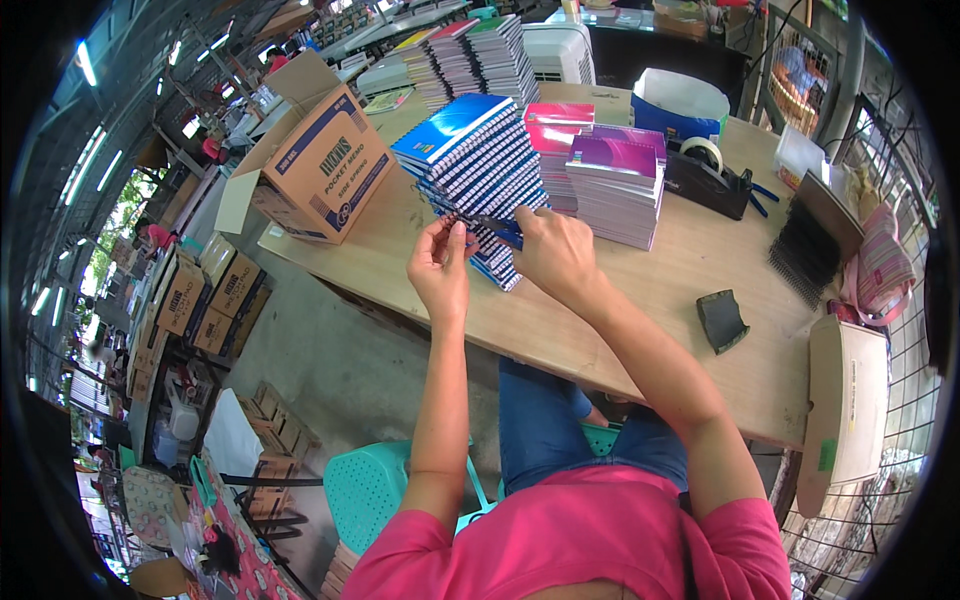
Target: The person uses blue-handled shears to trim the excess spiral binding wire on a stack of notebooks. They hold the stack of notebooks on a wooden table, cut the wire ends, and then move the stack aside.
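Right hand [553,252]: fingers closed around the handles of blue-handled pliers [508,232], the dark metal head directed left toward the left hand.
Left hand [443,265]: fingers curled, thumb and fingertips close together near the pliers' tip, in front of the notebook stack; cannot tell whether they grip a wire or a notebook edge.
Blue spiral notebooks [475,150]: one tall, slightly uneven stack near the table's front edge, white coils facing the person, just behind both hands.
Red-pink notebooks [558,130]: stack just right of the blue one.
Purple notebooks [615,190]: stack in front and to the right of the red-pink one.
Further notebook stacks [475,65]: behind, with yellow, red and green covers.
Cardboard carton [325,170]: left end of the table, flaps raised.
Black tape dispenser [712,185]: right of the purple stack, white roll fitted; a blue-handled tool [760,198] lies just beside it.
Black wire coils [803,255]: bunched at the table's right side, near a pink striped bag [885,255].
Dark curved piece [722,322]: alone on the wooden table [650,300].
Turquoise plastic stool [365,495]: below, left of the person's legs.
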Available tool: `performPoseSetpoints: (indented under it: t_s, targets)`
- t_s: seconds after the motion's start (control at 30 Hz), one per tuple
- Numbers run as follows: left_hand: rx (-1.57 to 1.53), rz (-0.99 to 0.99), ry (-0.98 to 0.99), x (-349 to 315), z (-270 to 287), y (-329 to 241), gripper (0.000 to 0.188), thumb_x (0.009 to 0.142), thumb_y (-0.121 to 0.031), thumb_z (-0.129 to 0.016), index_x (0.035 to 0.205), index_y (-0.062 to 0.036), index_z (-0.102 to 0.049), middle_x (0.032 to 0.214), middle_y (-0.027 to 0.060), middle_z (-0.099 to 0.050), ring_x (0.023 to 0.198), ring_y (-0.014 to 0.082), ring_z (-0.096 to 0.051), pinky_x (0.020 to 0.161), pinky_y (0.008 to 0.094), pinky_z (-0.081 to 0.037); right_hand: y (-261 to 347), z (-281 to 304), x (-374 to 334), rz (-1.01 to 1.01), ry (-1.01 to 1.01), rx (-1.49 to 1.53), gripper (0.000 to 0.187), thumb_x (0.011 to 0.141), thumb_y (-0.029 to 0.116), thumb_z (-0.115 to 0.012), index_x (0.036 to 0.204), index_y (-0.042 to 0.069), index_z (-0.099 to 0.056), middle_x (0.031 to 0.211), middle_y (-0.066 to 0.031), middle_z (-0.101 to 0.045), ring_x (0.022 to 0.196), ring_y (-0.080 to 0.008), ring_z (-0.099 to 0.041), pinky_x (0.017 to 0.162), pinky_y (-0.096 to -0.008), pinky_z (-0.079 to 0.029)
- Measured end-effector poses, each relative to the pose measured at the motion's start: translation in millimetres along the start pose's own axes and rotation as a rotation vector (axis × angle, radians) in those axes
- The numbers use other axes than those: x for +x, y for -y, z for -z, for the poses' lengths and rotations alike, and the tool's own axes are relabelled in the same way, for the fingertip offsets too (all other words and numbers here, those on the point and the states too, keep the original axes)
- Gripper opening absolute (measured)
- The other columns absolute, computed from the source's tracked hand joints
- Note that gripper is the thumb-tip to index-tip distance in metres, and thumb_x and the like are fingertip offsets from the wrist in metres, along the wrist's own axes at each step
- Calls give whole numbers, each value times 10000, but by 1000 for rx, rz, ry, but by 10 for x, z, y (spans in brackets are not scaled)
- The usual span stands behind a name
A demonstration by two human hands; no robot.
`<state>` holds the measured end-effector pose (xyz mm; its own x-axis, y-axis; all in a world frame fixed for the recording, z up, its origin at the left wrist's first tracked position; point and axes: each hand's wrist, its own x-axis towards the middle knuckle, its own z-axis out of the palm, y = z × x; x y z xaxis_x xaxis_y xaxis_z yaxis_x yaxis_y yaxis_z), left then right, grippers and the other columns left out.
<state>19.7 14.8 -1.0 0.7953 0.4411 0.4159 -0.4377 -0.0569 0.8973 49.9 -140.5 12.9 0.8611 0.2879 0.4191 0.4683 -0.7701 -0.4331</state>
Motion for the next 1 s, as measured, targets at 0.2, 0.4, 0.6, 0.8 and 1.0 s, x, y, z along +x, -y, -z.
performPoseSetpoints:
  t_s: [0.2,0.4,0.6,0.8,1.0]
  targets:
    - [42,-72,-15,-5,-1,-48,212,949,-79,-655,1105,61,-633,948,83,-673,797,118,-647,700,270,-585,99,96,-58,127,-359,-86,402,747,376,-780,920,50,-620,838,-103,-645,794,-308,-659,632,-456,-500]
    - [91,-126,-20,18,-27,-51,209,951,-77,-650,1108,60,-640,934,85,-677,753,116,-646,674,269,-586,113,81,26,83,-154,-94,300,765,276,-726,918,38,-626,868,-156,-663,810,-352,-672,662,-509,-503]
    - [87,-122,-32,28,20,-52,212,954,-86,-650,1111,56,-642,940,83,-675,780,108,-643,679,268,-590,71,51,-18,112,-318,-38,356,754,349,-776,895,55,-633,775,-113,-643,717,-332,-669,603,-472,-495]
    - [111,-134,-20,37,1,-129,238,969,-126,-639,1132,47,-632,955,77,-671,821,116,-647,715,284,-598,208,151,0,156,-426,-100,340,756,329,-771,897,52,-635,781,-121,-642,749,-324,-661,642,-465,-500]
    - [85,-111,-25,84,-25,-113,215,969,-133,-640,1100,38,-637,936,70,-665,809,111,-643,693,279,-596,111,80,112,93,-125,36,210,665,94,-651,862,26,-622,787,-176,-661,726,-356,-674,655,-502,-506]
